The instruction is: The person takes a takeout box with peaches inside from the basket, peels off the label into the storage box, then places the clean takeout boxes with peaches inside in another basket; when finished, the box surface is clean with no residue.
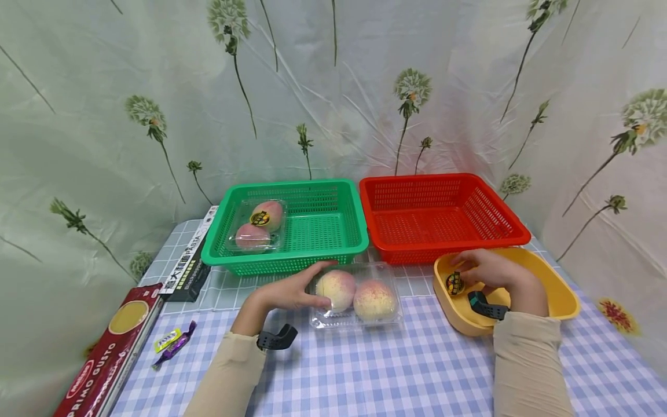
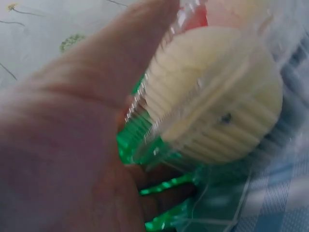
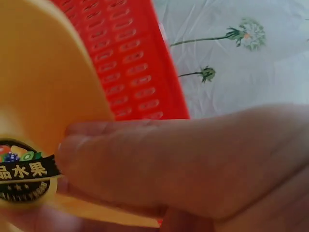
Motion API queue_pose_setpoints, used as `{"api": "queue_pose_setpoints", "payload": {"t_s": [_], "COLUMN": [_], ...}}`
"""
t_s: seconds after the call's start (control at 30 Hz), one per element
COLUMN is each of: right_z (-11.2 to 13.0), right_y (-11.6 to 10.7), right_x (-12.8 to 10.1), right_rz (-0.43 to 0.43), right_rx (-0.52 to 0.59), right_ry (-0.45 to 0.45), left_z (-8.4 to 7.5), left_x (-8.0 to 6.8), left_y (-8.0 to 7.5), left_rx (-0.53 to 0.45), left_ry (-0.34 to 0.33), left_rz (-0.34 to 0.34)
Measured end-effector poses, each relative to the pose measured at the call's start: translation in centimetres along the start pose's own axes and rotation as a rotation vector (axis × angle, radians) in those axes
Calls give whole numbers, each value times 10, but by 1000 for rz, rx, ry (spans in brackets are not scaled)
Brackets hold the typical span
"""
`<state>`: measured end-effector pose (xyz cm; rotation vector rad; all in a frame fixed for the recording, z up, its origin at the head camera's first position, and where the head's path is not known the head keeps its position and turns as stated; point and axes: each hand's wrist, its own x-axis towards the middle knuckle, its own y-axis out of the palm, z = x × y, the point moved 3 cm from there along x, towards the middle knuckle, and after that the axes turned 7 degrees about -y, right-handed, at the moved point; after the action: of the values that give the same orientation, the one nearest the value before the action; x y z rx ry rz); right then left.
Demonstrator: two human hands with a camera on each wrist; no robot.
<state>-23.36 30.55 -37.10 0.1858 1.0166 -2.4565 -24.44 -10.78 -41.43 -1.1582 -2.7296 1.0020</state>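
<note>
A clear plastic box (image 1: 319,319) with two pink-and-cream peaches (image 1: 375,300) lies on the table in the middle. At its left end my left hand (image 1: 292,291) grips it, thumb and fingers spread around the side; the left wrist view shows one peach (image 2: 217,96) close up through the ribbed plastic. My right hand (image 1: 487,269) reaches into the yellow basin (image 1: 560,301). Its fingertips pinch a round black-and-gold fruit sticker (image 1: 455,284), whose printed face shows in the right wrist view beside the fingertips (image 3: 72,154).
Behind stand a green basket (image 1: 318,231), holding another peach box (image 1: 257,226) with a label on it, and a red basket (image 1: 417,223). To the left lie a black-and-white pasta pack (image 1: 190,260), a dark red box (image 1: 112,353) and two small wrapped sweets (image 1: 174,347).
</note>
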Motion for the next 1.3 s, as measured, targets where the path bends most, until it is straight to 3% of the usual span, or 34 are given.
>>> {"api": "queue_pose_setpoints", "payload": {"t_s": [0.1, 0.23, 0.47, 0.57, 0.67, 0.8, 0.9, 1.07, 1.3], "right_z": [-4, -4, 14, 18, 19, 19, 21, 20, -1], "right_y": [2, 0, -14, -22, -29, -34, -34, -37, -44], "right_x": [0, -1, -13, -17, -18, -20, -18, -13, -9], "right_rz": [18, 7, -100, -232, -430, -693, -818, -826, -848], "right_rx": [35, -4, -71, -56, -67, -89, -92, -153, -200], "right_ry": [37, 49, 23, 12, 9, 63, 100, 89, 93], "left_z": [3, 7, 9, 8, 7, 4, 1, -2, -6], "left_x": [0, 0, 1, 0, -2, -3, -3, -4, -5], "left_y": [-1, -1, -4, -6, -7, -6, -5, -3, -1], "left_rx": [15, 11, -55, -125, -208, -316, -388, -511, -534], "left_ry": [-1, 7, 73, 94, 105, 98, 92, 63, 52], "left_rz": [-14, -11, -15, -7, 12, 40, 70, 101, 123]}}
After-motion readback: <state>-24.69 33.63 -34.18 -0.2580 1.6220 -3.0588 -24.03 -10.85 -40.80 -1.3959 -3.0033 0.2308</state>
